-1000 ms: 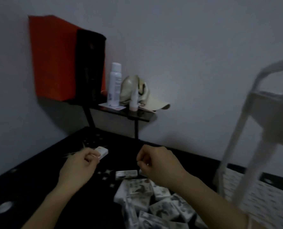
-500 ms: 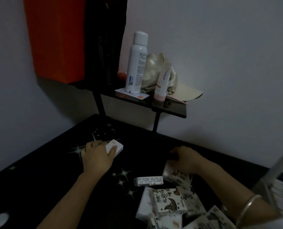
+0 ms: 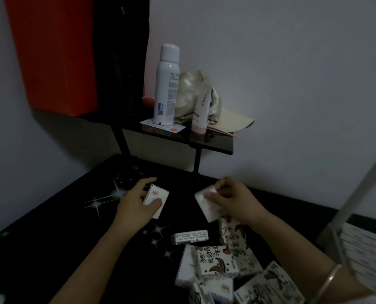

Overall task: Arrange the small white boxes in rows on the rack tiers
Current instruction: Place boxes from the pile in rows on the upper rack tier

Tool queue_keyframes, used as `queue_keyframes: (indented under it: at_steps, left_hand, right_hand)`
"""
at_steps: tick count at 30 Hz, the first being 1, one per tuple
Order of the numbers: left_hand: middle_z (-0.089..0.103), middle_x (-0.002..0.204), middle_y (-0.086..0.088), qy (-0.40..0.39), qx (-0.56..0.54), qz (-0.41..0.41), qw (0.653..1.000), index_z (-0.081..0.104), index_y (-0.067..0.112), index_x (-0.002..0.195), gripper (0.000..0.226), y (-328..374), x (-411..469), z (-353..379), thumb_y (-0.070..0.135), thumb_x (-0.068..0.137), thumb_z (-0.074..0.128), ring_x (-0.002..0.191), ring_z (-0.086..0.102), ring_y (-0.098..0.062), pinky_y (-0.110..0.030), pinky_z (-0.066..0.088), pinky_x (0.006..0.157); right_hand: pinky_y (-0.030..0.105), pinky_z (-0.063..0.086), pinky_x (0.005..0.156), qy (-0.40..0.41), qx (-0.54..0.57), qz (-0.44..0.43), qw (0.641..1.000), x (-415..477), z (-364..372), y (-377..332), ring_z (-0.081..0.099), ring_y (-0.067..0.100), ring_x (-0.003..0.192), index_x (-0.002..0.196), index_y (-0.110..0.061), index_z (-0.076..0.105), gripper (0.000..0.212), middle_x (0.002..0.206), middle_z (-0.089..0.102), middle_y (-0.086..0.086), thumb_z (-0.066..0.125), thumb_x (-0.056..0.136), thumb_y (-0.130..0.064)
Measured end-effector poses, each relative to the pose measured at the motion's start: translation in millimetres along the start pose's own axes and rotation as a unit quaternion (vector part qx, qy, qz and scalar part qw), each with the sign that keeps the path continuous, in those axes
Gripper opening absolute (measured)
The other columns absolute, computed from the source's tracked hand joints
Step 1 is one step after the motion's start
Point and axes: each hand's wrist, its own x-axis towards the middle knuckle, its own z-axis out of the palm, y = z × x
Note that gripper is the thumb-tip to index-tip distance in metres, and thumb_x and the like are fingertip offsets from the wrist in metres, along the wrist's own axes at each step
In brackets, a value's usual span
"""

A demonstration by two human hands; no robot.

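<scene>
My left hand (image 3: 134,205) grips a small white box (image 3: 155,197) a little above the black table (image 3: 50,249). My right hand (image 3: 233,200) holds a second small white box (image 3: 204,205) to the right of it, tilted. A heap of several white printed boxes (image 3: 217,260) lies on the table below my right wrist, and one box (image 3: 190,236) lies flat on its side in front of the heap. Only a leg and a perforated tier of the white rack (image 3: 356,233) show at the right edge.
A small black shelf (image 3: 204,140) stands against the wall with a white spray can (image 3: 167,84), a tube (image 3: 202,110) and a beige cap (image 3: 226,121). An orange box (image 3: 55,51) and a black item (image 3: 121,58) sit at its left end.
My right hand has lifted a box off the heap and brought it up level with the left hand. The left hand has kept hold of its box. The view has moved in closer.
</scene>
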Motion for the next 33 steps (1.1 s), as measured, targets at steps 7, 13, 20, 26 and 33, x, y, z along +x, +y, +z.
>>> queue_keyframes:
  at_steps: [7, 13, 20, 26, 33]
  left_hand:
    - [0.069, 0.103, 0.013, -0.064, -0.127, 0.048, 0.989, 0.07, 0.042, 0.097, 0.033, 59, -44, 2, 0.011, 0.093, 0.06, 0.097, 0.065, -0.007, -0.033, 0.052, 0.088]
    - [0.068, 0.086, -0.003, -0.11, -0.221, 0.085, 0.965, 0.073, 0.023, 0.097, 0.033, 146, -94, 12, 0.004, 0.097, 0.046, 0.072, 0.063, -0.015, -0.021, 0.051, 0.056]
    - [0.068, 0.082, 0.003, -0.224, -0.255, 0.172, 0.925, 0.069, 0.018, 0.106, 0.036, 247, -160, 30, 0.001, 0.097, 0.04, 0.07, 0.063, -0.008, -0.021, 0.049, 0.052]
    - [0.072, 0.089, 0.004, -0.271, -0.221, 0.274, 0.896, 0.07, 0.026, 0.102, 0.036, 327, -203, 59, 0.001, 0.094, 0.045, 0.078, 0.066, -0.009, -0.029, 0.056, 0.063]
    - [0.075, 0.089, 0.005, -0.262, -0.186, 0.39, 0.863, 0.072, 0.022, 0.101, 0.022, 445, -232, 114, 0.009, 0.09, 0.058, 0.083, 0.071, -0.008, -0.025, 0.06, 0.07]
  right_hand:
    - [0.03, 0.053, 0.049, 0.006, 0.219, 0.0, 0.976, -65, -29, -52, 0.066, 0.023, 0.059, 0.122, -0.027, 0.057, 0.025, 0.085, 0.068, 0.012, 0.042, 0.102, -0.03]
    - [0.02, 0.038, 0.038, 0.063, 0.134, -0.052, 0.988, -146, -86, -92, 0.054, 0.011, 0.046, 0.105, -0.027, 0.064, 0.031, 0.063, 0.059, -0.003, 0.034, 0.103, -0.035]
    - [0.018, 0.048, 0.053, 0.089, 0.044, -0.095, 0.991, -258, -168, -121, 0.06, 0.0, 0.059, 0.125, -0.05, 0.049, 0.053, 0.085, 0.068, -0.016, 0.065, 0.075, -0.047]
    - [0.025, 0.059, 0.069, 0.184, -0.061, -0.167, 0.967, -334, -253, -137, 0.072, 0.011, 0.078, 0.096, -0.023, 0.065, 0.047, 0.088, 0.075, -0.008, 0.073, 0.054, -0.045]
    - [0.025, 0.051, 0.046, 0.321, -0.047, -0.169, 0.93, -375, -353, -114, 0.064, 0.015, 0.061, 0.113, -0.018, 0.059, 0.034, 0.089, 0.069, 0.005, 0.054, 0.085, -0.036]
